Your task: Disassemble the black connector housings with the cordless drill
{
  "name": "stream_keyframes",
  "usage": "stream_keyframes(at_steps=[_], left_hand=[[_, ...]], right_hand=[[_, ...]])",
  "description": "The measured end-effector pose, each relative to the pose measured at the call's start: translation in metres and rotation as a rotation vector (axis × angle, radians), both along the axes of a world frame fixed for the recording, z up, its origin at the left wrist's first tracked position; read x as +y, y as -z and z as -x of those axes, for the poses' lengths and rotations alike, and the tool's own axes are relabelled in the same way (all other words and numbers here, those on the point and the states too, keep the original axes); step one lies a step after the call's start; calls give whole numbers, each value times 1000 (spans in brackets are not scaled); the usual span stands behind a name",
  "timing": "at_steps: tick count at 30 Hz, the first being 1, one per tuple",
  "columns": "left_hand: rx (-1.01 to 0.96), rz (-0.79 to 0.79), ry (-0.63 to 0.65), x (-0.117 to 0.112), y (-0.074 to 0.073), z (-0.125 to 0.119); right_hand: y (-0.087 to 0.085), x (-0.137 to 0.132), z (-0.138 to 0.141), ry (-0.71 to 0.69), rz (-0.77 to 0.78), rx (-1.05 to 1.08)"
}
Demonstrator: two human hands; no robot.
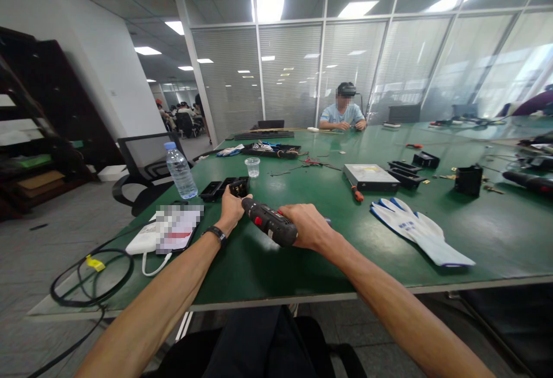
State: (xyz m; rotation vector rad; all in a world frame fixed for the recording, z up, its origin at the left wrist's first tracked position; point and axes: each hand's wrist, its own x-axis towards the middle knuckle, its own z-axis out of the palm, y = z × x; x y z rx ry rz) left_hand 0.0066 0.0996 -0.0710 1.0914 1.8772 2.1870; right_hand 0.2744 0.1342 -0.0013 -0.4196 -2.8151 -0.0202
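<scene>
- At a green table (259, 268), a person's left hand (231, 208) clamps a small black part (239, 186). The fingers are curled tight round it, near the table's front edge.
- The right hand (307, 225) is wrapped round the grip of an electric screwdriver (270, 222), fingers closed on it. The tool's nose points into the part that the left hand steadies.
- Tool and part meet, so the work looks to be in mid-step. The hand hides whether a screw sits under the tip, and whether it is in or out.
- A second black housing (211, 191) lies just beside the held part, touched by neither hand; by the look of it, it is not yet handled.
- Farther across the table lie a silver drive case (370, 176), a red-handled screwdriver (355, 192) and a black block (469, 180). Small loose fittings are scattered round the block.
- White work gloves (421, 231) lie unworn to the right of the hands; a water bottle (180, 170) and a plastic cup (252, 166) stand behind the left hand.
- Another person (343, 114) sits at the far side, hands on the table, well apart from the work in front.
</scene>
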Motion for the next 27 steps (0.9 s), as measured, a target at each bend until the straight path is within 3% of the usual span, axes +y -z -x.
stream_keyframes(at_steps=[6,17,27], left_hand=[[-55,14,37,1,4,4],[3,-17,15,-1,3,3],[0,22,0,1,6,7]], right_hand=[[-1,-4,3,9,-66,-33],[1,1,1,27,31,-1],[-1,-2,1,12,20,-19]])
